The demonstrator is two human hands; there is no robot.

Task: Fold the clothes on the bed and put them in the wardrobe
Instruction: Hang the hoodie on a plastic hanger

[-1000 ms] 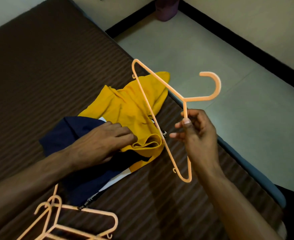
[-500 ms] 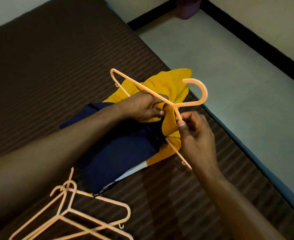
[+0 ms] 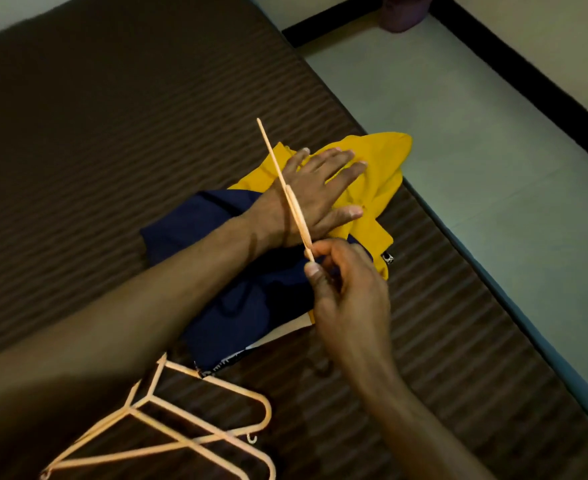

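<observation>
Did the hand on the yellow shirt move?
Yes. The left hand slid across the yellow shirt toward the bed edge and floor, from a bunched grip to fingers spread flat.

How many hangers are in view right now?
3, as far as I can tell. One hanger is pinched edge-on in the right hand, above the left wrist. Two more lie overlapped on the bed at bottom left; another could be hidden among them.

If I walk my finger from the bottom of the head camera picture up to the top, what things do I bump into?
Pile of hangers → right hand pinching a hanger → left hand flat on the yellow shirt → purple bin on the floor.
</observation>
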